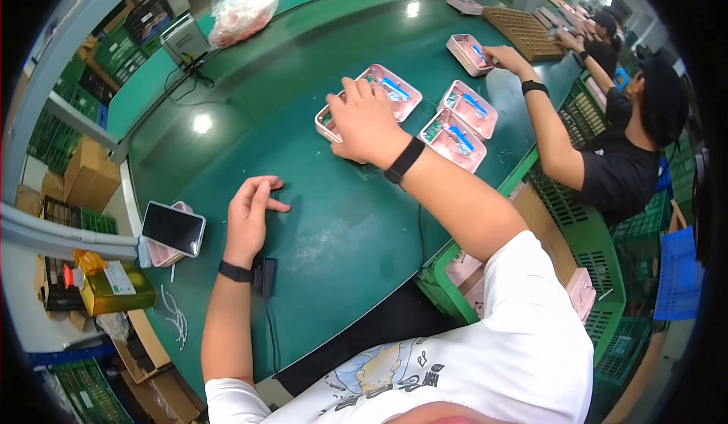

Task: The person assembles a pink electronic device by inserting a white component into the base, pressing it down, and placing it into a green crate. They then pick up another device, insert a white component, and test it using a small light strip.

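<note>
With twelve o'clock straight ahead of the person, a green crate with pink pieces inside stands close by at two o'clock, beside the table. At eleven o'clock, the left hand hangs above the table; its fingers are slightly bent and parted, holding nothing visible. A black device with a cable lies just beside its wristband. Further round, at ten o'clock, a phone rests tilted, screen up, on a pink case.

Beyond, at twelve o'clock, the right hand reaches over an open pink box and covers part of it. Its fingers are spread and bent downward; the hand hides whether they pinch anything. A blue strip shows in the box. Just beside it, toward half past twelve, two more open pink compartments lie side by side, each with a blue strip.

Farther out, at one o'clock, a co-worker's hand reaches to another pink box, near a brown gridded tray. A clear plastic bag sits far off at eleven o'clock.
</note>
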The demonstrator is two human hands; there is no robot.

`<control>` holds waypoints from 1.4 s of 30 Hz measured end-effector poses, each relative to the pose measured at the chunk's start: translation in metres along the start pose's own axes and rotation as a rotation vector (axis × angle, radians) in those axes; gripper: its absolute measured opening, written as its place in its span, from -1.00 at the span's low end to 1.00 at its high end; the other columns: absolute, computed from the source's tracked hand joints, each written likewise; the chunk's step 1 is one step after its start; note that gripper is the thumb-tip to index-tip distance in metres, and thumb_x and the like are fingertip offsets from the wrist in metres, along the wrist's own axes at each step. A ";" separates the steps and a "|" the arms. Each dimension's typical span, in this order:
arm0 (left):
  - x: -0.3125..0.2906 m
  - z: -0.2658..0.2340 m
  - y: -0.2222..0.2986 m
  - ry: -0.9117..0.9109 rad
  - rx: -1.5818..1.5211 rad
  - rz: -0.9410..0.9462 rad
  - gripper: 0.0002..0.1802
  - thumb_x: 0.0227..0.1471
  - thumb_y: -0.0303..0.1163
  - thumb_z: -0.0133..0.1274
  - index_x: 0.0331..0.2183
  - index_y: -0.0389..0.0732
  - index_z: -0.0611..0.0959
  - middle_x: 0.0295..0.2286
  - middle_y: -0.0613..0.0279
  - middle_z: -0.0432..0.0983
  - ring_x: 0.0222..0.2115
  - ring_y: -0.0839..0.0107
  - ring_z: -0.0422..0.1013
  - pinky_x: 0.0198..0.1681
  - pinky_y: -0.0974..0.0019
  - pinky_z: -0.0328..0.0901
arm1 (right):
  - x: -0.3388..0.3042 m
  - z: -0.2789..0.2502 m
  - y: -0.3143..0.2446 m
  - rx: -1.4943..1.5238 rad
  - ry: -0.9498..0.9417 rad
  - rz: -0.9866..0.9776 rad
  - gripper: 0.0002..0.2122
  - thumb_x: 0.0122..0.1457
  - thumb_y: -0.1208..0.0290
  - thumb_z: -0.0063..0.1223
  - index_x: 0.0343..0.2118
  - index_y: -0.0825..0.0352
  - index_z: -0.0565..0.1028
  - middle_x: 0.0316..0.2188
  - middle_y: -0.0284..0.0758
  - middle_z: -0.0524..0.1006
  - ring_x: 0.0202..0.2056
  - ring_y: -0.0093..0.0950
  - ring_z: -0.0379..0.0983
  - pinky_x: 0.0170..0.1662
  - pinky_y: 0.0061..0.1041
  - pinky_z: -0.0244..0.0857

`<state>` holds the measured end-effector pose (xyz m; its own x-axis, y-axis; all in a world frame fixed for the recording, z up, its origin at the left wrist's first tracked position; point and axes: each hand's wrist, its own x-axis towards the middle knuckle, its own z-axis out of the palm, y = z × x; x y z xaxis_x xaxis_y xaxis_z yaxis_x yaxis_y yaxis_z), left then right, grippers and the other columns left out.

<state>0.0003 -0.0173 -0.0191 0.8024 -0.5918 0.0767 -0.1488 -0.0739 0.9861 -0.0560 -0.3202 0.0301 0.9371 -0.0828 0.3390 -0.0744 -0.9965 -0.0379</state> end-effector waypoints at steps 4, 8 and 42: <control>0.002 -0.001 -0.003 -0.005 0.020 0.021 -0.62 0.58 -0.23 0.00 0.05 -0.38 0.68 -0.02 -0.01 0.72 -0.28 0.35 0.71 0.03 0.28 0.48 | 0.005 0.011 0.020 -0.075 0.068 0.071 -0.35 -0.03 0.27 0.47 0.18 0.36 0.57 0.14 0.03 0.51 0.20 0.05 0.45 0.31 0.06 0.25; 0.007 0.008 0.003 -0.016 0.011 -0.014 -0.65 0.56 -0.25 0.03 0.05 -0.37 0.68 -0.02 0.00 0.72 -0.28 0.35 0.70 0.01 0.29 0.49 | 0.015 0.022 0.041 -0.186 0.196 0.251 -0.53 0.03 0.39 0.38 0.06 0.33 0.60 0.12 0.03 0.53 0.20 0.03 0.45 0.25 0.04 0.30; 0.024 -0.012 -0.026 -0.171 0.221 0.030 -0.73 0.52 -0.28 0.12 -0.05 -0.32 0.72 -0.03 0.17 0.72 -0.14 0.41 0.64 0.12 0.31 0.44 | -0.595 -0.136 0.184 0.643 0.530 1.418 -0.71 0.44 0.11 0.13 -0.17 0.28 0.54 -0.53 -0.48 0.44 -0.51 -0.55 0.42 -0.43 -0.42 0.33</control>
<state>0.0303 -0.0197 -0.0413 0.6894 -0.7218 0.0612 -0.3085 -0.2161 0.9264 -0.6739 -0.4553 -0.0505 0.0246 -0.9987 -0.0455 -0.4469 0.0297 -0.8941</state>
